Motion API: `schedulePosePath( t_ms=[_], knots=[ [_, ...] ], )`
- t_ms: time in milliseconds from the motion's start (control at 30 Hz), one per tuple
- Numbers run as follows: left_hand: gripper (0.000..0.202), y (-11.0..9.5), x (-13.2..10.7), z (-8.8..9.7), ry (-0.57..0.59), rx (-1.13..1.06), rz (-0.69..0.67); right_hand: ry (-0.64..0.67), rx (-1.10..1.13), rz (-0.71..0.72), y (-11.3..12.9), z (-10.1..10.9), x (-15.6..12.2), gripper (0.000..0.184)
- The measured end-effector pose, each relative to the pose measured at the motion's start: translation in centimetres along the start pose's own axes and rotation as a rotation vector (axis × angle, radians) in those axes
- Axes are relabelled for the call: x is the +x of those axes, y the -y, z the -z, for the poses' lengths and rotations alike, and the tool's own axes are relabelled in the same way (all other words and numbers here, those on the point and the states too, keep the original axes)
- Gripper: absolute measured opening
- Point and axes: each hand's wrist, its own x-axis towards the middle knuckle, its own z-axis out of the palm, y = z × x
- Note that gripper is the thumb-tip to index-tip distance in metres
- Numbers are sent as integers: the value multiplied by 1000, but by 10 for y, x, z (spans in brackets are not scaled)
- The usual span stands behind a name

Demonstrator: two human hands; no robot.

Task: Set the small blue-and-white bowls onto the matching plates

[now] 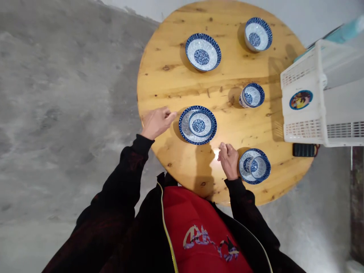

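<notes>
Round table [176, 76] | stacked bowls [198, 124] just right of left hand [156, 122] fingers [170, 115]

We are looking down at a round pine table [170, 76] standing on a grey concrete floor [57, 113], a white slatted crate [313, 94] sitting at its right edge.

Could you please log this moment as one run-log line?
left hand: empty, beside stacked plate and bowl | right hand: loosely closed, beside plate with cup | table: three more bowls
</notes>
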Motion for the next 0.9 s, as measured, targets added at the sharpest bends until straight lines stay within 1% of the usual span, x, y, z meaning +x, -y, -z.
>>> schedulePosePath(
  t_ms=[67,100,167,233,267,333,400,433,533,633,733,800,900],
  knots=[
    [37,19,-25,9,-62,-15,91,-39,64,-20,-10,2,-27,42],
    [36,29,-41,11,-87,-12,147,-39,100,-28,-14,1,-40,40],
    [34,49,-79,8,-90,2,261,16,167,-39,-23,-4,-66,37],
    [32,63,-124,-2,-53,26,386,80,224,-41,-30,-10,-89,35],
    [32,68,-147,-9,-23,34,425,113,251,-39,-33,-13,-100,34],
    [33,68,-192,-27,47,77,471,174,299,-25,-39,-18,-118,33],
    [33,59,-232,-46,124,113,485,219,349,-5,-46,-22,-134,34],
    [32,52,-248,-55,148,115,463,234,371,7,-50,-23,-141,34],
    [31,26,-286,-78,175,68,356,232,424,46,-65,-27,-162,36],
    [31,-2,-310,-96,130,18,257,223,478,86,-80,-33,-184,36],
    [29,-25,-331,-112,82,-34,183,260,520,134,-92,-41,-205,37],
    [28,-35,-344,-121,76,-70,130,292,517,167,-97,-48,-216,37],
    [27,-42,-360,-128,105,-142,46,322,514,201,-101,-54,-226,36]
  ],
)
